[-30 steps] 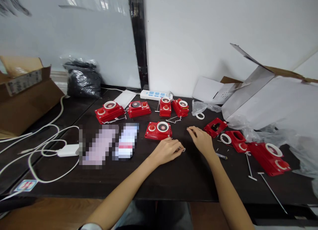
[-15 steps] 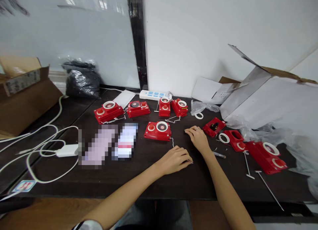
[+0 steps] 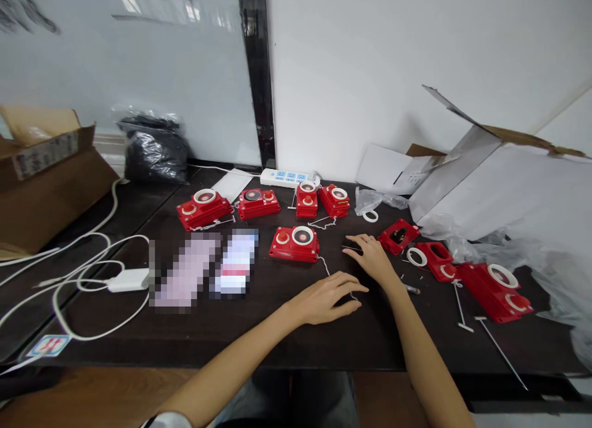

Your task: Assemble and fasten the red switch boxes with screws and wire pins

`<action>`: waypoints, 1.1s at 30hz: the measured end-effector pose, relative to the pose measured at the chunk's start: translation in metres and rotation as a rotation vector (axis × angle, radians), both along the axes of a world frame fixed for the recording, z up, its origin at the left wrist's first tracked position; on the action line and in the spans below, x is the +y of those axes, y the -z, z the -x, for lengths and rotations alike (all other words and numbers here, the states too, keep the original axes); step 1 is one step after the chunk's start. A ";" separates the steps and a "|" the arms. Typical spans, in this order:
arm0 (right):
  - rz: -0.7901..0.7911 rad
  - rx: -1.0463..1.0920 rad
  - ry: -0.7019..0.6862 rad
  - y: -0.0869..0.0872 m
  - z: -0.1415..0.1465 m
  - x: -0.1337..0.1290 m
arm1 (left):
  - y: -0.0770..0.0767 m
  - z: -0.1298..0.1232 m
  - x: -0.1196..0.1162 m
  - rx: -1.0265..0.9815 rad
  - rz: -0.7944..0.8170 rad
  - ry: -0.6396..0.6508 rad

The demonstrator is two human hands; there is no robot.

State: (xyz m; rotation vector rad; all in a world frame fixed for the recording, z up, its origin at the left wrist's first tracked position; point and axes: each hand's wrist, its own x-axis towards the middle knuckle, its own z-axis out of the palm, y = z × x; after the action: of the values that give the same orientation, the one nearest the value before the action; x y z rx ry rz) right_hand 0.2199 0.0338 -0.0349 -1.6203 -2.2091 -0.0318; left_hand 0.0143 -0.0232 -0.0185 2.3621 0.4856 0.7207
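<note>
Left grip (image 3: 326, 298), over white cord (image 3: 325, 267), partly hidden

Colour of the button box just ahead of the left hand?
That button box is red with a white ring; clearest in the head view.

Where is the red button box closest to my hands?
In the head view, the red button box sits on the dark table, just beyond your left hand and left of your right hand.
</note>
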 end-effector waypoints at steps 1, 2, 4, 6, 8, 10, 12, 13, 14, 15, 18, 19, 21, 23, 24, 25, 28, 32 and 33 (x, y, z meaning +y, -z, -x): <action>-0.008 0.016 -0.005 -0.005 -0.005 -0.005 | -0.005 0.003 0.001 -0.010 -0.021 -0.015; -0.020 0.042 -0.005 -0.009 -0.011 -0.012 | -0.010 0.008 0.003 -0.020 -0.049 -0.041; -0.041 0.076 -0.001 -0.015 -0.027 -0.033 | -0.021 0.022 0.011 -0.026 -0.109 -0.124; -0.029 0.011 0.022 -0.013 -0.043 -0.059 | -0.029 0.041 0.024 -0.001 -0.152 -0.252; -0.035 -0.096 0.071 -0.005 -0.056 -0.085 | -0.033 0.059 0.041 0.069 -0.165 -0.381; -0.057 -0.177 0.106 0.005 -0.063 -0.104 | -0.031 0.073 0.059 0.186 -0.169 -0.445; -0.087 -0.201 0.097 0.013 -0.065 -0.114 | -0.027 0.080 0.074 0.321 -0.122 -0.501; -0.097 -0.200 0.084 0.015 -0.065 -0.116 | -0.026 0.081 0.080 0.378 -0.100 -0.521; -0.102 -0.196 0.071 0.014 -0.065 -0.116 | -0.025 0.081 0.084 0.430 -0.081 -0.532; -0.103 -0.192 0.062 0.013 -0.064 -0.115 | -0.025 0.080 0.087 0.474 -0.066 -0.540; -0.088 -0.154 0.071 0.001 -0.057 -0.114 | -0.032 0.077 0.088 0.545 -0.036 -0.552; -0.078 -0.107 0.082 -0.005 -0.053 -0.114 | -0.034 0.077 0.084 0.531 -0.025 -0.559; -0.027 0.081 0.108 -0.018 -0.043 -0.117 | -0.037 0.077 0.074 0.420 0.009 -0.581; 0.079 0.390 0.130 -0.033 -0.031 -0.119 | -0.037 0.076 0.058 0.218 0.055 -0.615; 0.141 0.560 0.131 -0.042 -0.025 -0.120 | -0.036 0.076 0.048 0.108 0.079 -0.631; 0.206 0.719 0.117 -0.050 -0.019 -0.120 | -0.034 0.074 0.038 -0.002 0.099 -0.647; 0.354 1.129 0.041 -0.073 -0.002 -0.118 | -0.025 0.068 0.008 -0.238 0.150 -0.706; 0.463 1.323 -0.091 -0.096 0.019 -0.111 | -0.012 0.058 -0.019 -0.372 0.249 -0.789; 0.461 1.296 -0.108 -0.099 0.024 -0.110 | -0.009 0.056 -0.022 -0.384 0.274 -0.796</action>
State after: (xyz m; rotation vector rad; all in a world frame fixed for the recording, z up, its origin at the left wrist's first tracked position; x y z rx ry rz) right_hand 0.1962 -0.0758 0.0645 -1.1035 -1.2591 1.2453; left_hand -0.0414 -0.0454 -0.0094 1.6736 1.2763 1.3207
